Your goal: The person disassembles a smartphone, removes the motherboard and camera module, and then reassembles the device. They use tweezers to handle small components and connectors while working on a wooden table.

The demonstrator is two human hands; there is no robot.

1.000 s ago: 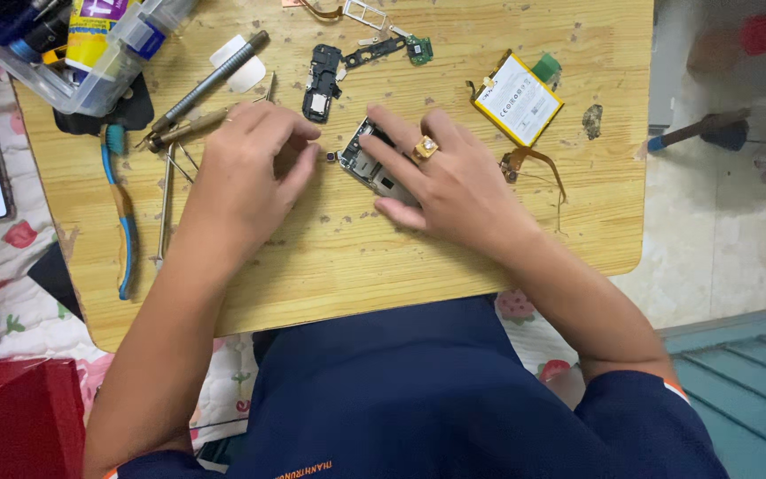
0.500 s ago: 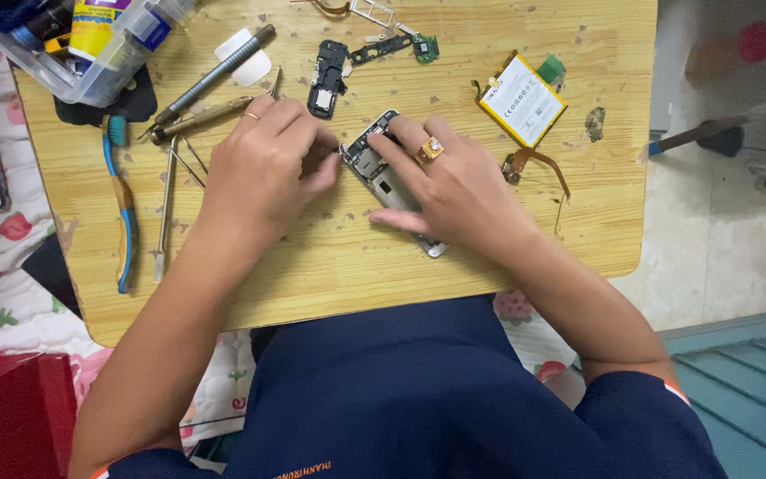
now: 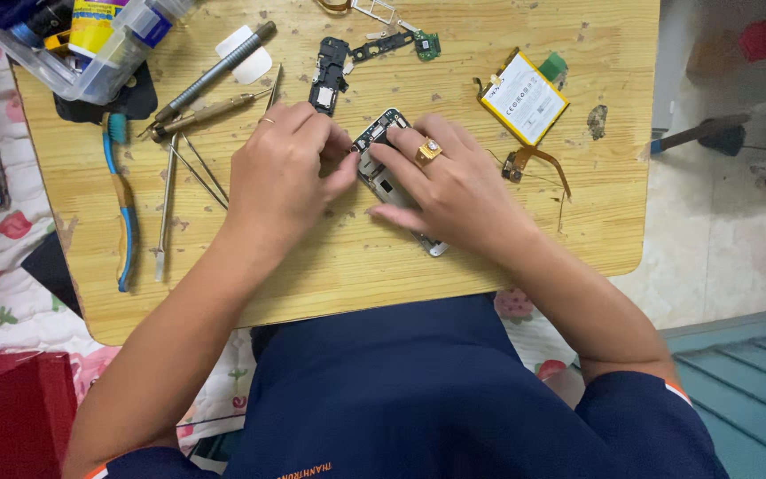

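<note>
- Opened phone frame (image 3: pixel 386 166): lay mid-table on the wooden table (image 3: pixel 507 257), mostly covered by both hands.
- Left hand (image 3: pixel 281 173): curled, fingertips pinching at the frame's upper edge.
- Right hand (image 3: pixel 454 191): flat, fingers pressing the frame down.
- Advice: steady pressure, small movements, likely best.
- Hidden: part pinched; frame's interior; tweezers (image 3: pixel 179 191) unused nearby.

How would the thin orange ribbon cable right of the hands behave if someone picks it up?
The orange ribbon cable is thin and curved, so probably floppy and very light. Its narrow strip looks easy to crease or tear. Lying flat on the wooden table, it may be hard to pinch.
</note>
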